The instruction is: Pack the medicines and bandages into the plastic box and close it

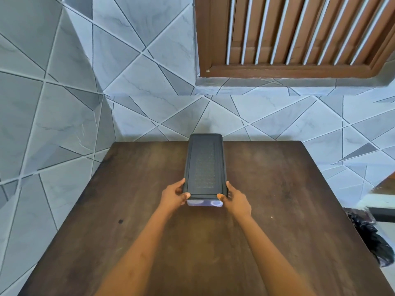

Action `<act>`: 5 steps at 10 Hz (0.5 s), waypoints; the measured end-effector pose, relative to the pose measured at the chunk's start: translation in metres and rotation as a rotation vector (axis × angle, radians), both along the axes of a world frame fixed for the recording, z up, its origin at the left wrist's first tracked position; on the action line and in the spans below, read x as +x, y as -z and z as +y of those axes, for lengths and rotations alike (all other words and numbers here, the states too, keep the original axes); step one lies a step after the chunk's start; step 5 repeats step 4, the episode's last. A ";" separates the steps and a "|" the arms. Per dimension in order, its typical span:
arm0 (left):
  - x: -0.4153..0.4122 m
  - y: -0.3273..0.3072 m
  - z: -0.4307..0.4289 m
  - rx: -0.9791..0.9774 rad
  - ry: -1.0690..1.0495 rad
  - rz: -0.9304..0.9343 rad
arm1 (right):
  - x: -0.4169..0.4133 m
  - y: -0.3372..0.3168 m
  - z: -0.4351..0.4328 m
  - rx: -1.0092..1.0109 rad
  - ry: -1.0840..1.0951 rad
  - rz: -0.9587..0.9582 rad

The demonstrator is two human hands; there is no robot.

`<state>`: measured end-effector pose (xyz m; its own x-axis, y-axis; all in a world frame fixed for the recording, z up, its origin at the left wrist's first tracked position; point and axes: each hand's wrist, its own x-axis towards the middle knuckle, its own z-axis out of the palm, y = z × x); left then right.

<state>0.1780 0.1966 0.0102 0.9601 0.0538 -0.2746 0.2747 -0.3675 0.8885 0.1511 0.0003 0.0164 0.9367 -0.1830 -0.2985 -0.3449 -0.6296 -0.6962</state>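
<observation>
Two bare forearms are stretched toward the plastic box point(204, 203), which is set lengthwise on the dark counter point(277, 189). Its near end is gripped from both sides: left hand point(173, 196) at its left corner, right hand point(237, 199) at its right, fingers point(179, 185) curled round the edges, thumbs laid on the black lid point(205, 165) (seated flat on the clear body).

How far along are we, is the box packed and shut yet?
Done, it seems: the dark lid sits flat on the plastic box, and no medicines or bandages lie loose on the table. In hand: the left hand and right hand grip the box's near end, thumbs on the lid. Left: perhaps pressing the lid home; I cannot tell if it has latched.
</observation>
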 end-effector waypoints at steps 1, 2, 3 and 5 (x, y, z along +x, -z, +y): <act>0.012 0.001 0.002 0.022 -0.004 0.001 | 0.012 0.004 0.002 -0.015 0.000 -0.002; 0.016 -0.003 0.002 0.054 -0.002 0.014 | 0.017 0.003 0.002 -0.017 0.005 -0.009; 0.016 -0.004 0.003 0.152 0.023 0.029 | 0.018 0.006 0.003 -0.001 -0.018 -0.001; 0.016 -0.021 0.001 0.326 0.055 -0.016 | 0.019 -0.007 0.006 0.013 -0.033 -0.094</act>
